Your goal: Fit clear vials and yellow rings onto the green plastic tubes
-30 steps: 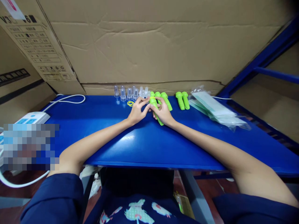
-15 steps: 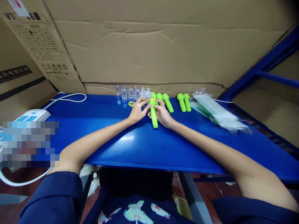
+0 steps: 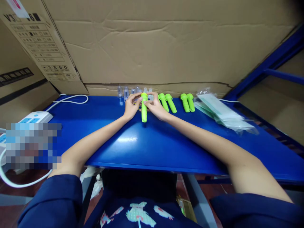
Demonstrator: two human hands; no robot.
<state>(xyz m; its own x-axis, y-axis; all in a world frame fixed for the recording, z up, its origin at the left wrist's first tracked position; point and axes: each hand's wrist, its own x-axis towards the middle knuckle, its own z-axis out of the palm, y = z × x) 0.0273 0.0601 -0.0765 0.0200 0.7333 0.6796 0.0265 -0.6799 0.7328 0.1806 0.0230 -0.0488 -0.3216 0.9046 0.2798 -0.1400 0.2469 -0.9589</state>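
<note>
Both hands meet at the far middle of the blue table (image 3: 152, 142). My left hand (image 3: 131, 107) and my right hand (image 3: 155, 106) pinch the head of a green plastic tube (image 3: 143, 110), whose body points toward me. The fingers of both hands are closed on it. Just behind the hands stand several small clear caps (image 3: 123, 91), partly hidden by the fingers. To the right lie two green tubes (image 3: 167, 102) side by side, then another pair of green tubes (image 3: 187, 102).
A stack of clear plastic bags (image 3: 220, 114) lies at the right. A white power strip (image 3: 35, 117) and its cable (image 3: 71, 99) are at the left edge. Cardboard boxes (image 3: 154, 47) wall in the back. A blue rack frame (image 3: 268, 68) rises at right.
Both hands have carried the green tube left and farther back, toward the clear caps. The tube now points straight at me. The yellow rings seen earlier are hidden behind the hands.
</note>
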